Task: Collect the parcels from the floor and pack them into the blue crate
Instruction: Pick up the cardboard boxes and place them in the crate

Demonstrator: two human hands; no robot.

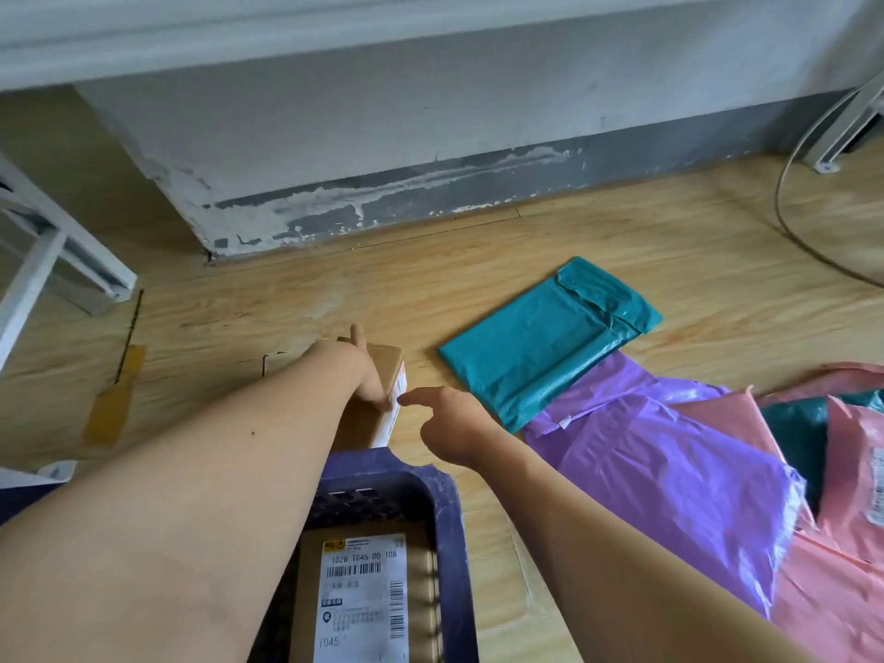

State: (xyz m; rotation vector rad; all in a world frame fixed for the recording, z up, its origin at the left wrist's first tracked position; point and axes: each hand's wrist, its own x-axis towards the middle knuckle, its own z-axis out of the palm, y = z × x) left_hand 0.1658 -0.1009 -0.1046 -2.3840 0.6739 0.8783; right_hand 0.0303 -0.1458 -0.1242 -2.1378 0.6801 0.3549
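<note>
- Stretching across the whole lower view, the wooden floor (622,241) runs up to a grey, paint-scuffed wall base (430,193) at the far side.
- A pink mailer bag (837,567) lies flat at the right edge, partly under a purple mailer bag (669,466), whose long axis runs from far-left to near-right.
- A teal mailer bag (540,337) lies flat beyond the purple one, overlapping its far corner; its long axis points from near-left toward far-right, with the folded flap at the far-right end.
- The blue crate (447,519) sits at the bottom centre, its far rim just beside the small box; 1 cardboard parcel (425,605) already lies inside, label up, long axis running away from the camera.
- A small cardboard box (385,370) rests on the floor just past the crate's far rim, its long axis pointing away and slightly right, with a white label on its right side face.
- The left hand (366,370) lies over the top of the small box, thumb on the far side and fingers curled over the near-right edge, gripping it.
- The right hand (447,425) hangs loose and holds nothing, its index finger stretched toward the box's labelled side, very near it; I cannot tell whether it touches.
- A white metal frame (43,260) stands at the left edge, and a thin cable (784,203) curves over the floor at the far right.
</note>
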